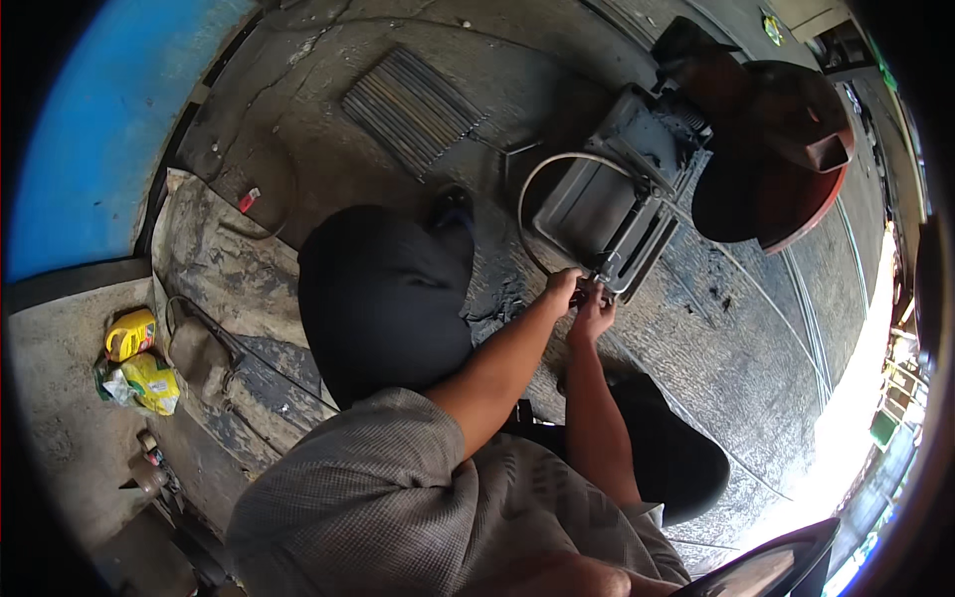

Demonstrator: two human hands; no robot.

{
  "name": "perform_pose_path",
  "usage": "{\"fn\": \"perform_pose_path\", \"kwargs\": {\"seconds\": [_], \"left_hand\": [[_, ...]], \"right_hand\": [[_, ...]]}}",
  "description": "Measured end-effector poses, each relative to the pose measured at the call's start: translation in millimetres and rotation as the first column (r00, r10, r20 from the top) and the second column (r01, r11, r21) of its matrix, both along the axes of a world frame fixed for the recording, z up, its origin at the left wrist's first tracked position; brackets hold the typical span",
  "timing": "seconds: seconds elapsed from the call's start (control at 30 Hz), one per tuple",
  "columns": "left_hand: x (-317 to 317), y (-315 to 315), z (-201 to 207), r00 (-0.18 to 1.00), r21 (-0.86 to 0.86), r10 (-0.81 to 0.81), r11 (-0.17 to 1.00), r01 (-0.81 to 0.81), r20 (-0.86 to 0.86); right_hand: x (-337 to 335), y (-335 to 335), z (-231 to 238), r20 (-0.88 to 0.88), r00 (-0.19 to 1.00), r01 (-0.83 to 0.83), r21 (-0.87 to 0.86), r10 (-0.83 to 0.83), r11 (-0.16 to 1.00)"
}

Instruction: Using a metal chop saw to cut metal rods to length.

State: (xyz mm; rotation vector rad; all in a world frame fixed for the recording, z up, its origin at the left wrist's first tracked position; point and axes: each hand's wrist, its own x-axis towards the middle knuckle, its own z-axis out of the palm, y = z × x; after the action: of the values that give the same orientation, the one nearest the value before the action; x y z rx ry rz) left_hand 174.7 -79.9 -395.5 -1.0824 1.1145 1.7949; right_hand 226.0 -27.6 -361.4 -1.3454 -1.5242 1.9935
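Resting on the grey floor [736, 383], the dark rectangular metal saw base [579, 206] looks heavy, stiff, best held by its rim; left hand [563, 288] and right hand [594, 314] meet at its near edge, fingers curled, grip unclear.

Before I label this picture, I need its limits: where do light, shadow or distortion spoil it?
Head view: glare washes out the floor at lower right; also in the head view, shadow darkens the inner face of the round red piece, the fisheye crops the blue panel in an arc, and detail at the left hand and right hand is small and dark.
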Motion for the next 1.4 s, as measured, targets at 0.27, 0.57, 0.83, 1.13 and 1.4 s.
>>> {"fn": "perform_pose_path", "kwargs": {"seconds": [0.27,0.57,0.83,1.13,1.4], "left_hand": [[6,1,54,0.875,-0.693,-0.313,0.720,-0.035,-0.370],[24,-7,77,0.732,-0.776,-0.541,0.630,0.027,-0.414],[4,-8,0,0.876,-0.504,-0.233,0.864,-0.013,-0.422],[-24,-8,-87,0.969,0.239,-0.247,0.942,0.236,0.016],[-28,-27,-38,0.960,0.665,-0.263,0.735,0.136,0.094]], "right_hand": [[13,5,-28,0.574,0.814,-0.422,0.474,0.093,0.773],[14,11,-23,0.666,0.665,-0.746,0.570,0.339,0.344],[-26,-4,57,0.860,0.439,-0.868,0.332,0.260,0.368],[-49,-7,68,0.848,0.417,-0.817,0.192,0.326,0.544],[-17,54,-14,0.112,0.857,-0.461,-0.267,0.502,0.846]]}}
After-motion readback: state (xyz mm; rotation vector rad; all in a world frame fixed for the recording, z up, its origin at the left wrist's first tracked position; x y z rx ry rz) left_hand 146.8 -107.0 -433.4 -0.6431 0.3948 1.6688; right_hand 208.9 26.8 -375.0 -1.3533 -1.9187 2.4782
